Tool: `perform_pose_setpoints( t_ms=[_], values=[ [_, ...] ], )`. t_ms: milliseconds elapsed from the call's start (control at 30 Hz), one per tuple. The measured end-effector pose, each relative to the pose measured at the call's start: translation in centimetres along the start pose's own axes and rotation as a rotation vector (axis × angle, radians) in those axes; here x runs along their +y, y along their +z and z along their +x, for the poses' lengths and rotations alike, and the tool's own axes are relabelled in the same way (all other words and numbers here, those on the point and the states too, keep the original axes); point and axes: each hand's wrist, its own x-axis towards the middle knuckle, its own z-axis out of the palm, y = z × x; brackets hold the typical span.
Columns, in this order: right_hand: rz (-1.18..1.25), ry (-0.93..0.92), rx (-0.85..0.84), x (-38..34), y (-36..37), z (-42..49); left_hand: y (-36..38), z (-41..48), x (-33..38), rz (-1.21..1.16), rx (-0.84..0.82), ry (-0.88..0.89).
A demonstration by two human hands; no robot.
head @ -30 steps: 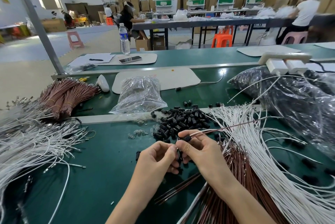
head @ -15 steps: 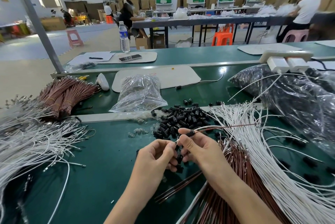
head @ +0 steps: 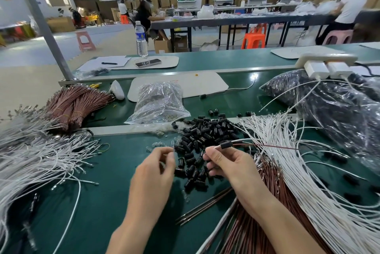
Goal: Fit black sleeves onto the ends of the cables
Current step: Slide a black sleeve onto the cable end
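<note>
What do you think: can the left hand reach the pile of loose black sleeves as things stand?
Probably yes. The left hand hovers right beside the pile of black sleeves, nothing lies between them, and the right hand holding the cable sits on the far side.

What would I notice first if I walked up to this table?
The heap of little black sleeves in the middle of the green table jumps out first. Just in front of it, the right hand pinches thin cables with one sleeve fitted on them. A big fan of white cables spreads across the right side, and another lies on the left.
</note>
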Motion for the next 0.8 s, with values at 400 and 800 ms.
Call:
perform_pose_setpoints(
  t_ms=[400, 800],
  values=[
    [0.127, 0.081, 0.038, 0.1, -0.7, 0.6, -0.5, 4.0, -1.3, 0.46, -0.103, -0.181],
    [0.34, 0.175, 0.034, -0.1, -1.2, 0.7, -0.1, 5.6, 0.5, 0.478, -0.166, 0.036]
  ],
)
